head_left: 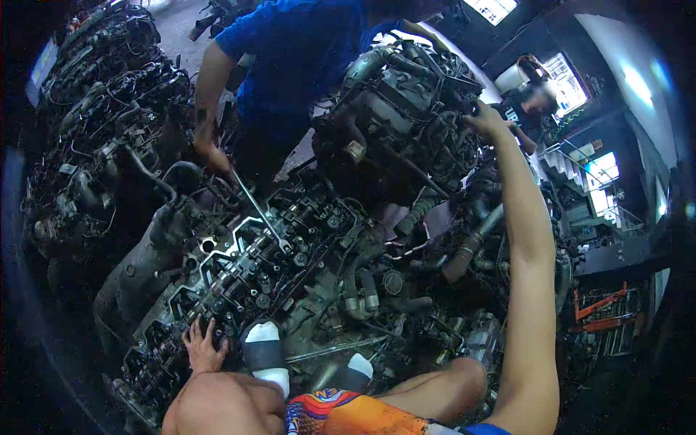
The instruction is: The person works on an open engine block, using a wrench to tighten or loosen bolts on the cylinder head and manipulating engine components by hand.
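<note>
My left hand point(204, 346) rests with spread fingers on an exposed engine valvetrain point(232, 286), beside my sock-covered foot point(261, 348). My right arm stretches up to the right, and my right hand point(484, 119) is closed on some dark part at the top of another engine point(391, 109); the part itself is too dark to name. A co-worker in a blue shirt point(283, 65) stands across from me. That person's hand point(216, 156) holds a long steel wrench point(254, 201), its head on the valvetrain.
Piled engines point(109, 159) fill the left, with pipes and hoses point(420, 239) around the middle. Another person in a dark shirt point(525, 101) is at the upper right, near a staircase point(573, 174). An orange metal frame point(605, 312) stands at the right.
</note>
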{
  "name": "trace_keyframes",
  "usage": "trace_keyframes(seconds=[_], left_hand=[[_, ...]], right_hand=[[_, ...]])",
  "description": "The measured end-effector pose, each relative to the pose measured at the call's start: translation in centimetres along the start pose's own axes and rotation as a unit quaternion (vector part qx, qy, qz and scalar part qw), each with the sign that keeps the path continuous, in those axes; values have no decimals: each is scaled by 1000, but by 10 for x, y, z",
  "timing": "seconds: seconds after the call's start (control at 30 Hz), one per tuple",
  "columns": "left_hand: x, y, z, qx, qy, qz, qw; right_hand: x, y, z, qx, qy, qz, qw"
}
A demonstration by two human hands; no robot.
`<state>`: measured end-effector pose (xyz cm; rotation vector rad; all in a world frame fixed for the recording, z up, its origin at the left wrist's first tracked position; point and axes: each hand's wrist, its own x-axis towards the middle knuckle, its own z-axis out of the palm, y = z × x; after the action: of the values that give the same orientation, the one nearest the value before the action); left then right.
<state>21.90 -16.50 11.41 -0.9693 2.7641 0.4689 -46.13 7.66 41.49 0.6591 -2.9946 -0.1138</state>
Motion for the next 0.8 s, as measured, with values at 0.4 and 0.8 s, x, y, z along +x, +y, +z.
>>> trace_keyframes(seconds=[0.4, 0.8], left_hand=[[-1, -4, 3, -9, 29, 25, 999], [3, -4, -3, -2, 27, 16, 1000]], right_hand=[[14, 22, 3, 9, -63, -10, 998], [-139, -56, 138, 25, -122, -276, 953]])
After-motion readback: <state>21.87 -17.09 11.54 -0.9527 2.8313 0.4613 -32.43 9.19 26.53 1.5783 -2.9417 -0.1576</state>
